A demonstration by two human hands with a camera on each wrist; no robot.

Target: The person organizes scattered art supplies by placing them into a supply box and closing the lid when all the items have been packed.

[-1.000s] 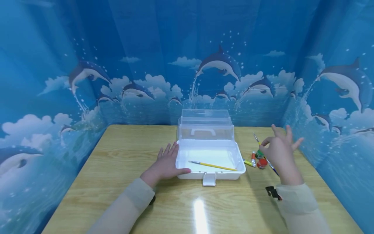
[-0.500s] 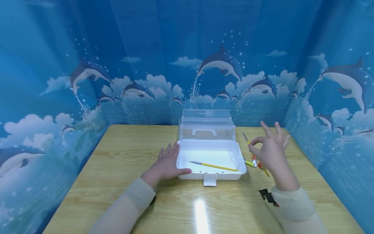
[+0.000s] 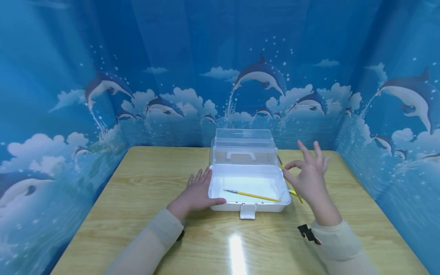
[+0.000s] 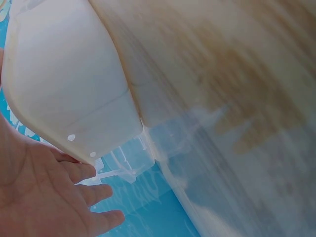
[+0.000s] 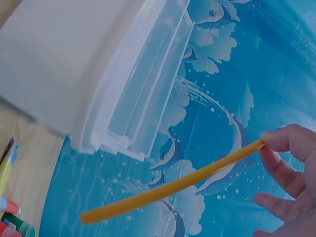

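Near the table's middle stands a white plastic box (image 3: 223, 207) with its clear lid (image 3: 243, 145) swung back. A yellow-handled paintbrush (image 3: 254, 195) lies inside it, along the front. My left hand (image 3: 196, 194) rests against the box's left side with straight fingers, its thumb over the front rim. Beside the box's right wall, my right hand (image 3: 311, 181) pinches a second paintbrush (image 5: 173, 186) between thumb and index finger. Its other fingers are spread, and the brush's yellow handle slants down toward the front in the head view.
Right of the box, the right wrist view shows a yellow tube (image 5: 6, 170), a red-and-white tube (image 5: 9, 205), a green jar (image 5: 19, 224) and a red jar (image 5: 6, 230) on the wooden table (image 3: 158, 160). A dolphin-printed curtain (image 3: 192, 57) surrounds the table.
My right hand has moved left from above the paint jars to the box's right side, carrying the pinched paintbrush. The left hand and the box have stayed put.
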